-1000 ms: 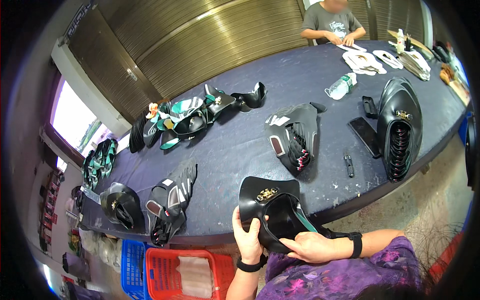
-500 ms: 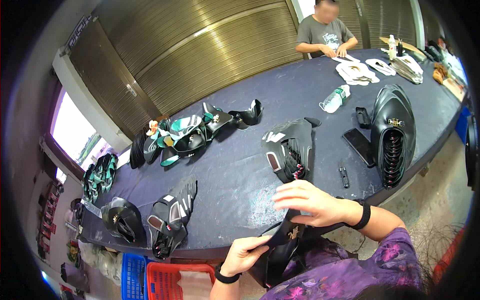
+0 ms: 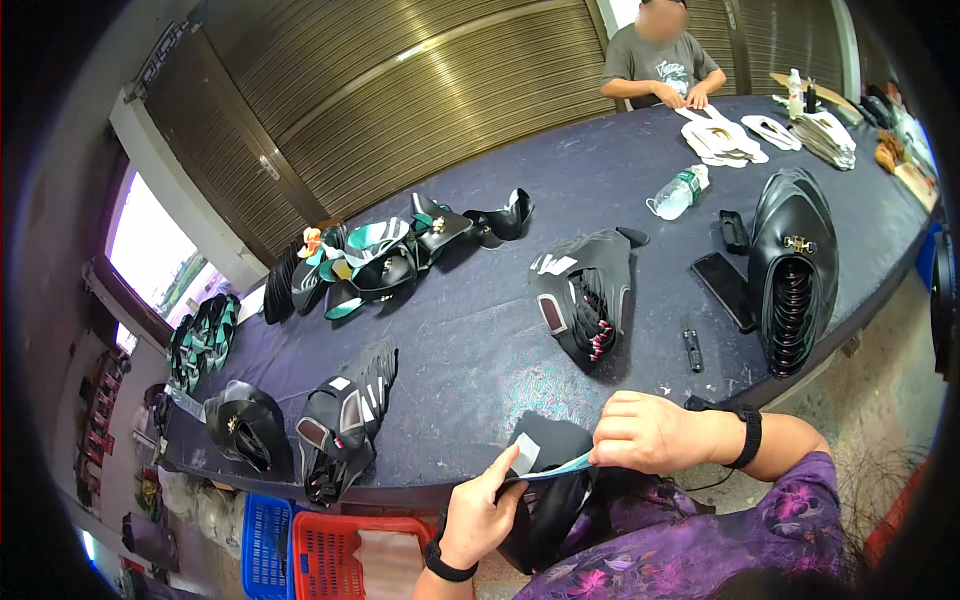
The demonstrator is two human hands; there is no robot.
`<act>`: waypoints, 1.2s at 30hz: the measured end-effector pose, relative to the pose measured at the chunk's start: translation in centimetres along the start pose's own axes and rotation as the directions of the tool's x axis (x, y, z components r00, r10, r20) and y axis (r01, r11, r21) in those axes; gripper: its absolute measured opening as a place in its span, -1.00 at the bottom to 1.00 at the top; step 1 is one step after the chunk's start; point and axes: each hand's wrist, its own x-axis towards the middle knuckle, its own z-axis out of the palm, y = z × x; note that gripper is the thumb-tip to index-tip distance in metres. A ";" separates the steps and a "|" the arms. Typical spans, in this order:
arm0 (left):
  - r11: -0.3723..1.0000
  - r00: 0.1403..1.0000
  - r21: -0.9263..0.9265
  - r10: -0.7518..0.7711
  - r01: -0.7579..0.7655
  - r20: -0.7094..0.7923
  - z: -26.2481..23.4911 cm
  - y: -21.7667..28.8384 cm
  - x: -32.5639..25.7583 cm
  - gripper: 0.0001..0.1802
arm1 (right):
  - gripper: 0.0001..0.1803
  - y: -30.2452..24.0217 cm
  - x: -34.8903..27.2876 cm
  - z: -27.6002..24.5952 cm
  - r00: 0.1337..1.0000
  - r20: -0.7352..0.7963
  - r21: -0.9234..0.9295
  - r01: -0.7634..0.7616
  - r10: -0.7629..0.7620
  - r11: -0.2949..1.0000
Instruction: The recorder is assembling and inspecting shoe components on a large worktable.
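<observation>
At the near table edge, my left hand (image 3: 480, 520) pinches the left side of a dark shoe lining piece (image 3: 560, 440) with a whitish patch. My right hand (image 3: 640, 432), fingers curled, grips the same piece at its right end. A light blue-green edge shows along its lower side between the hands. Black shoe upper material (image 3: 560, 510) hangs below, over my lap. Farther out lies a stack of dark lining pieces (image 3: 582, 290) with white marks. A small pair of thread snips (image 3: 692, 348) rests on the table beyond my right hand.
Nested black uppers (image 3: 795, 260) stand at right beside a phone (image 3: 724, 290). A bottle (image 3: 678, 193) lies farther back. More linings (image 3: 345, 420), uppers (image 3: 245, 430) and a black-and-green heap (image 3: 385, 260) are at left. Below are red (image 3: 320, 560) and blue crates (image 3: 265, 550). A co-worker (image 3: 665, 60) handles white pieces.
The black upper with a gold ornament is no longer facing up between my hands; a lining piece with a whitish patch shows there. My right hand has gone from spread fingers to a closed grip.
</observation>
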 end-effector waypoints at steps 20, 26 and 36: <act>0.255 0.936 -0.965 -0.322 -0.061 -0.144 2.9 -6.9 1.3 -0.55 | -0.38 2.6 -3.9 9.4 0.791 0.216 0.936 -0.002 0.572 -0.351; 0.266 0.965 -0.963 -0.240 -0.038 -0.104 3.4 -6.6 0.7 -0.61 | -0.57 2.8 -3.9 9.6 0.686 0.157 0.969 0.033 0.711 -0.246; 0.404 0.962 -0.915 -0.248 -0.004 -0.114 3.2 -6.9 0.0 -0.60 | -0.52 2.5 -4.9 8.5 0.715 0.309 0.943 -0.142 0.627 -0.302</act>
